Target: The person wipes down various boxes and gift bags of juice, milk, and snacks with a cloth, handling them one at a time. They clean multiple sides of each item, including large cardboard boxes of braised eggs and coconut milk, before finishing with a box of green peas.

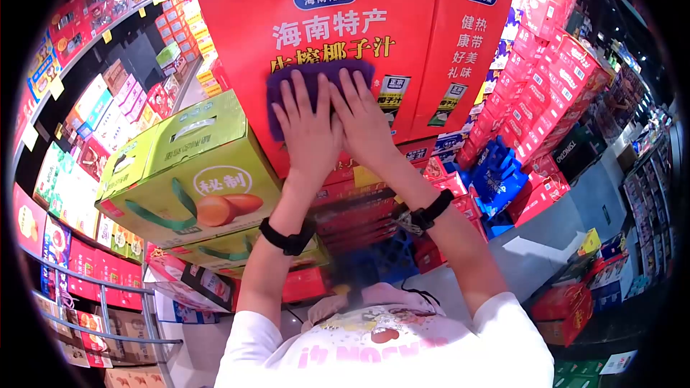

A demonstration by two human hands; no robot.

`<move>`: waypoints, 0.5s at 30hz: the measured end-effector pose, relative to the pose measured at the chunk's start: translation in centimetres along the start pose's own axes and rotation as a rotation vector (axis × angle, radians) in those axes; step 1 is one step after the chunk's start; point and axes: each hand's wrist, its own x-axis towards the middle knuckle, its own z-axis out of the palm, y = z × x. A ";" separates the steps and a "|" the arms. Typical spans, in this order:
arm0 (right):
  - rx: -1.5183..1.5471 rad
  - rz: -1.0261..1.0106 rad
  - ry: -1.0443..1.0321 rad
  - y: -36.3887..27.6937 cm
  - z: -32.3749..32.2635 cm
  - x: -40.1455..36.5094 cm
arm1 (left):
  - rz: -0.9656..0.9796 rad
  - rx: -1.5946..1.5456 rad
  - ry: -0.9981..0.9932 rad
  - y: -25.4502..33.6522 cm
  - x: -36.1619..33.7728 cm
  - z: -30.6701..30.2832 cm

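Observation:
A purple cloth [310,80] lies flat against the front of a large red carton [237,14] printed with Chinese lettering. My left hand [310,126] presses on the cloth with its fingers stretched out and apart. Beside it, partly touching it, my right hand [359,115] also rests flat on the cloth, fingers extended. Dark bands circle both wrists. The cloth's middle is hidden under the hands. A green gift box [162,197] with egg pictures and a ribbon handle stands close by the carton's left side.
Shelves of packaged goods [83,111] line the left, with metal rails [108,309] lower down. Stacked red boxes [550,93] rise on the right, near blue bags [496,176]. More red boxes [352,219] sit beneath the carton.

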 end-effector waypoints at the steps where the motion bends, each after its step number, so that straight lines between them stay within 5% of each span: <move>1: -0.049 -0.002 -0.035 0.5 -0.3 -0.3 | -0.007 0.002 0.000 0.4 -0.2 0.7; 8: -0.146 0.118 -0.018 4.0 -2.2 -0.8 | 0.105 -0.334 -0.060 4.0 1.3 0.7; 15: -0.028 0.080 0.009 2.3 -1.7 0.9 | 0.038 -0.205 -0.049 2.3 1.4 -0.1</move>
